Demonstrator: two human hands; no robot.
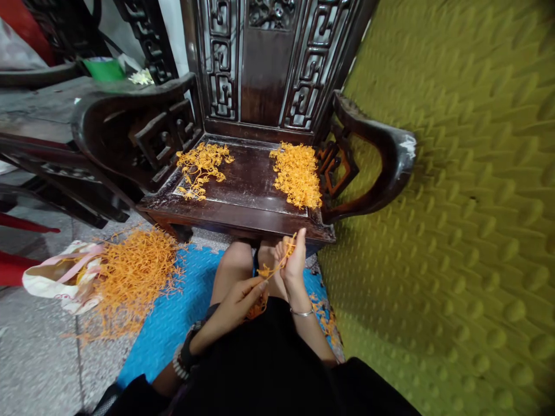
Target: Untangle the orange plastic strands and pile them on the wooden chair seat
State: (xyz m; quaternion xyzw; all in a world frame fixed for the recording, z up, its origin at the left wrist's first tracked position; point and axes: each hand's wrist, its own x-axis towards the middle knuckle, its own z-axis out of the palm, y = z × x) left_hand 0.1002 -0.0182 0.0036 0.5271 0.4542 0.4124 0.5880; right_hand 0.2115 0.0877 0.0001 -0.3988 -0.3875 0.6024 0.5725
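Note:
My left hand (247, 300) is closed on a thin orange strand (276, 267), with more orange pieces bunched below its fingers. Higher up and to the right, my right hand (292, 257) grips the other end of that strand between thumb and fingers. The strand runs slantwise between the hands, above my lap. On the dark wooden chair seat (251, 179) beyond them rest a loose cluster of curly orange pieces (202, 167) at left and a denser pile of orange pieces (298, 175) at right. What the strand is made of I cannot make out.
A large heap of orange strands (139, 274) spills from a white cloth bag (60, 286) on the floor at left. Under my legs is a blue foam mat (173, 329). A yellow-green bumpy surface (455, 231) borders the chair's right armrest (390, 167). A green container (104, 68) sits back left.

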